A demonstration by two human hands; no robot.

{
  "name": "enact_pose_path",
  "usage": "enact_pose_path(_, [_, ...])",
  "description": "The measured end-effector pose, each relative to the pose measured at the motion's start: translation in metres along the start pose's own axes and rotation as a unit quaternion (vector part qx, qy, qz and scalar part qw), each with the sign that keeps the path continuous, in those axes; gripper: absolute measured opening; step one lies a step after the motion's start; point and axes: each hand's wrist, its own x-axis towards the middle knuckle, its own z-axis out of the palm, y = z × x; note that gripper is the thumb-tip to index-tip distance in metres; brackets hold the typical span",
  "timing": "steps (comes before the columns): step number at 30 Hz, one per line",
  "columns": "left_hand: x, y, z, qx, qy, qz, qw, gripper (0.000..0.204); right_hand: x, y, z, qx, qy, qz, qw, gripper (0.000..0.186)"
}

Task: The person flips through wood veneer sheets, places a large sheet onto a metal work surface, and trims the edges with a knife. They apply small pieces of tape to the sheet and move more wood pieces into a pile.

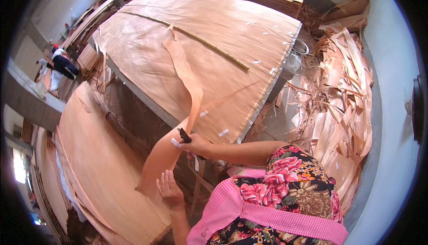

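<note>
My right hand is closed round a slim black tool that looks like a cutter; its blade does not show. Beside its fingers, a small white tape piece lies on a long strip of wood veneer. The strip runs from the large veneer sheet across the gap to the stack at the lower left, curling at the near edge. My left hand is open, fingers stretched, against or just beside the strip's lower end; contact is not certain.
A bamboo-like stick lies across the large sheet. Another veneer stack stands at left. Torn veneer scraps pile up along the wall at right. Two people are far off at left.
</note>
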Motion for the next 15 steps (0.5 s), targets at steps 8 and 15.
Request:
enact_pose_path(8, [0.086, -0.174, 0.035, -0.011, 0.022, 0.017, 1.000, 0.029, 0.123, -0.020, 0.048, 0.098, 0.004, -0.074, 0.992, 0.014])
enact_pose_path(15, [0.113, -0.355, 0.092, -0.042, 0.019, -0.055, 0.997, 0.041, 0.273, -0.050, 0.073, 0.020, 0.261, -0.217, 0.941, 0.035])
